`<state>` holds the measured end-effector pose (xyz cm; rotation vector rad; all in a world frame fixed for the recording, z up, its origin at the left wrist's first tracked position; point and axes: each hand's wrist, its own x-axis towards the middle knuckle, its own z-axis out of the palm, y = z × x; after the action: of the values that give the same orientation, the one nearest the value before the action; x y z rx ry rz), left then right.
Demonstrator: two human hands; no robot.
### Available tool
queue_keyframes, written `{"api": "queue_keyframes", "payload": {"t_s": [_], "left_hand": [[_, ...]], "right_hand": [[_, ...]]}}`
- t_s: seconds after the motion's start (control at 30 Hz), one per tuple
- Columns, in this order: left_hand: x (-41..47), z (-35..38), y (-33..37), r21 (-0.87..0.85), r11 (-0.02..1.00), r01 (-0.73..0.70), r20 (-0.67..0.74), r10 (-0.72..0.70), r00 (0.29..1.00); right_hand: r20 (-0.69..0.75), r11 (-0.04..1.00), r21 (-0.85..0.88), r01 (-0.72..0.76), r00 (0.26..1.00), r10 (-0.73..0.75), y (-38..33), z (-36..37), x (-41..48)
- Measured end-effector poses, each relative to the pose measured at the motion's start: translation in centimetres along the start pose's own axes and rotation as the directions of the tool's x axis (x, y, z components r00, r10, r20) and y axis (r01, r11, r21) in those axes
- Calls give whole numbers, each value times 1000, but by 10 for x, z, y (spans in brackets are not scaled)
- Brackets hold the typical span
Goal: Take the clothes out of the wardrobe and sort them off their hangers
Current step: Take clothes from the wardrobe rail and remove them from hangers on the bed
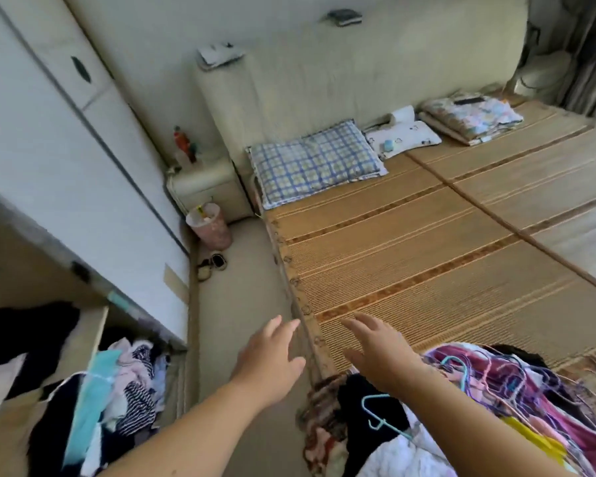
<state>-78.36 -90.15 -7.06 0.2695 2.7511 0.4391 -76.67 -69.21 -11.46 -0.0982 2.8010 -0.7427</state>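
Head view: the left hand [272,359] and the right hand [379,352] reach forward with fingers straight and spread, holding nothing. The left is above the floor [241,270] beside the bed, the right above the near edge of the bed's woven mat [410,270]. A heap of clothes [565,428] tangled with hangers [489,376] lies on the bed's near corner, just beside the right hand. More garments [131,383] fill the open wardrobe [66,166] at lower left.
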Motion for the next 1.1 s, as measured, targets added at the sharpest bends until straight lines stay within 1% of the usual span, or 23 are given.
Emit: {"api": "queue_keyframes", "payload": {"t_s": [0.1,0.2,0.3,0.37,0.43,0.53,0.6,0.7,0.8,0.87,0.93,0.97,1.03,1.1], "left_hand": [[-26,-59,-44,20,998,63,-148,-60,987],[-65,-119,-95,21,989,146,-305,-133,943],[-113,-176,-147,84,968,237,-451,-176,875],[-140,-209,-171,127,951,281,-530,-174,830],[-169,-243,-195,155,933,325,-622,-163,766],[-206,-293,-219,158,905,395,-745,-154,649],[-230,-327,-229,159,875,456,-812,-147,565],[-263,-373,-237,192,795,576,-891,-105,442],[-289,-416,-239,169,684,710,-959,-54,280],[-303,-442,-237,160,637,754,-983,34,180],[-316,-469,-239,156,596,787,-985,152,80],[-322,-483,-239,139,561,816,-980,197,31],[-335,-508,-240,73,494,866,-967,249,-60],[-344,-532,-242,-31,456,889,-954,252,-162]], "right_hand": [[-31,987,-23,159,987,-160,-82,-8,31],[-60,941,-54,334,940,-337,-171,-10,53],[-78,857,-69,511,853,-516,-268,-11,67],[-89,796,-96,598,791,-605,-325,-15,70],[-114,731,-98,675,722,-683,-385,-20,71],[-140,623,-106,775,609,-781,-466,-39,72],[-172,536,-124,835,514,-840,-520,-54,72],[-224,399,-108,911,369,-902,-593,-77,73],[-259,260,-101,960,227,-939,-659,-98,83],[-275,183,-109,977,147,-950,-698,-111,92],[-281,101,-101,990,69,-957,-738,-122,101],[-280,57,-93,994,29,-960,-758,-128,105],[-276,-15,-69,997,-33,-961,-796,-136,113],[-268,-63,-47,997,-73,-961,-832,-142,122]]}}
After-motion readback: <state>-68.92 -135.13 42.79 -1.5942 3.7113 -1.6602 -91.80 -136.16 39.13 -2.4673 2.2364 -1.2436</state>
